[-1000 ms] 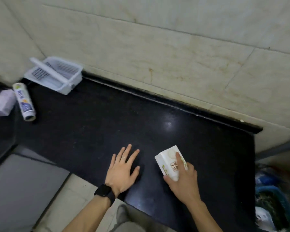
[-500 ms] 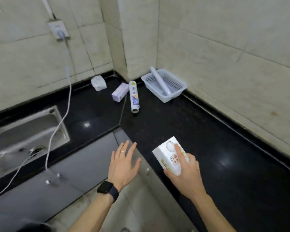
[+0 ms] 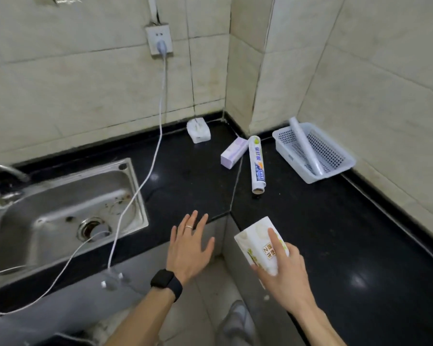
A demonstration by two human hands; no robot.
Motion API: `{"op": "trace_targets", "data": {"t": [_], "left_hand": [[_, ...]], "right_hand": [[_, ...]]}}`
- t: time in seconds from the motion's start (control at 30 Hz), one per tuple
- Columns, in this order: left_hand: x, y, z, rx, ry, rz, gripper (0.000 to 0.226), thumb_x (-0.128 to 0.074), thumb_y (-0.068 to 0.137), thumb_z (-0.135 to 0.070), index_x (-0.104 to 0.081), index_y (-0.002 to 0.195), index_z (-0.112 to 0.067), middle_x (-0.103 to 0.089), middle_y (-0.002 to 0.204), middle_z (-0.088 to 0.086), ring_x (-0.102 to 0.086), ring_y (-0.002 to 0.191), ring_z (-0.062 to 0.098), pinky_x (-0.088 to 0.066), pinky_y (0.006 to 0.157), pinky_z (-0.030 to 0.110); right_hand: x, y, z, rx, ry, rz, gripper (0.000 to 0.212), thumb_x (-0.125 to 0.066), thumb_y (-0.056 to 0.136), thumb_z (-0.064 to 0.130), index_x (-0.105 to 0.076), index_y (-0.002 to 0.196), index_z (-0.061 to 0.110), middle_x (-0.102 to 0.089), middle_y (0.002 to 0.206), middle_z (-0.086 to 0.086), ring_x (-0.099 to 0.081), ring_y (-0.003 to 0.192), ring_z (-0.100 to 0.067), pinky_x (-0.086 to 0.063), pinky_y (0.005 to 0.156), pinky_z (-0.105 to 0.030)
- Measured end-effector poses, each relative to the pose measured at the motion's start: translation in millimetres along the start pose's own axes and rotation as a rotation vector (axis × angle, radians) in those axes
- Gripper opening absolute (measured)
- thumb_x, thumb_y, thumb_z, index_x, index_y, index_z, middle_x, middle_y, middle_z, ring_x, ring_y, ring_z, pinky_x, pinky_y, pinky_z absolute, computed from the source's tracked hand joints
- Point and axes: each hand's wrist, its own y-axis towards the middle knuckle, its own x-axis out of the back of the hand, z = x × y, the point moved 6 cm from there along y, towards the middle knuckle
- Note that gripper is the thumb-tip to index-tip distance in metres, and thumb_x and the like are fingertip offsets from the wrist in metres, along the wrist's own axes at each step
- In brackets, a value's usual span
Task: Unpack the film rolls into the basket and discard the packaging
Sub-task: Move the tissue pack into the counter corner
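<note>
My right hand (image 3: pixel 283 270) grips a white printed package (image 3: pixel 259 242) over the near corner of the black counter (image 3: pixel 335 233). My left hand (image 3: pixel 189 245) hovers open beside it, fingers spread, a watch on the wrist. Far back right stands a white plastic basket (image 3: pixel 335 168) with one bare film roll (image 3: pixel 304 146) leaning in it. A wrapped film roll with a blue label (image 3: pixel 256 163) lies on the counter left of the basket. A lilac box (image 3: pixel 233 152) lies next to that roll.
A steel sink (image 3: pixel 60 211) sits at the left with a tap above it. A white cable (image 3: pixel 145 171) runs from a wall socket (image 3: pixel 159 39) across the sink edge. A small white packet (image 3: pixel 198 129) rests against the back wall.
The view has swung left, bringing the sink, socket and cable into sight. My right hand still holds the package; my left hand has lifted off the counter and stays open.
</note>
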Motion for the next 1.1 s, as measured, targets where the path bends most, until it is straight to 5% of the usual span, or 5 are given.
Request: {"op": "trace_targets", "data": {"t": [0.43,0.67,0.8,1.0,1.1], "left_hand": [[19.4,170.0,55.8,0.12,0.141,0.086,0.064,-0.035,0.097,-0.054,-0.017,0.154,-0.033,-0.011,0.164,-0.001,-0.003,0.151,0.018,-0.007,0.121,0.045],[-10.4,259.9,97.7,0.181,0.11,0.159,0.064,-0.035,0.097,-0.053,-0.017,0.154,-0.032,-0.012,0.164,-0.001,-0.003,0.151,0.019,-0.008,0.122,0.045],[-49.4,309.0,134.2,0.212,0.067,0.242,0.065,-0.037,0.095,-0.054,-0.019,0.154,-0.031,-0.014,0.163,0.005,-0.006,0.15,0.029,-0.012,0.12,0.051],[-92.7,343.0,176.5,0.278,0.07,0.302,0.069,-0.028,0.094,-0.063,-0.009,0.155,-0.037,0.0,0.165,0.003,0.005,0.149,0.037,-0.005,0.114,0.065],[-102.4,339.4,180.1,0.258,0.113,0.285,0.068,-0.03,0.094,-0.061,-0.016,0.155,-0.034,-0.009,0.164,0.005,-0.004,0.148,0.041,-0.011,0.109,0.072]], "right_hand": [[-27.3,221.8,82.3,0.105,-0.088,0.139,0.098,-0.071,0.079,0.053,-0.008,0.155,0.047,-0.034,0.143,-0.005,-0.035,0.128,-0.028,-0.035,0.109,-0.039],[-79.2,337.6,128.6,0.122,-0.254,0.164,0.098,-0.061,0.077,0.067,-0.001,0.152,0.049,-0.036,0.146,-0.006,-0.043,0.126,-0.03,-0.04,0.106,-0.047],[-124.0,394.3,138.9,0.077,-0.337,0.208,0.099,-0.056,0.078,0.071,-0.001,0.155,0.042,-0.039,0.145,-0.01,-0.044,0.131,-0.032,-0.032,0.113,-0.047],[-171.1,464.0,165.6,0.175,-0.425,0.176,0.097,-0.059,0.083,0.063,-0.005,0.158,0.033,-0.044,0.135,-0.017,-0.049,0.114,-0.036,-0.041,0.104,-0.046],[-194.7,488.8,167.3,0.224,-0.508,0.16,0.097,-0.058,0.085,0.061,-0.007,0.159,0.027,-0.045,0.134,-0.024,-0.049,0.115,-0.04,-0.035,0.111,-0.052]]}}
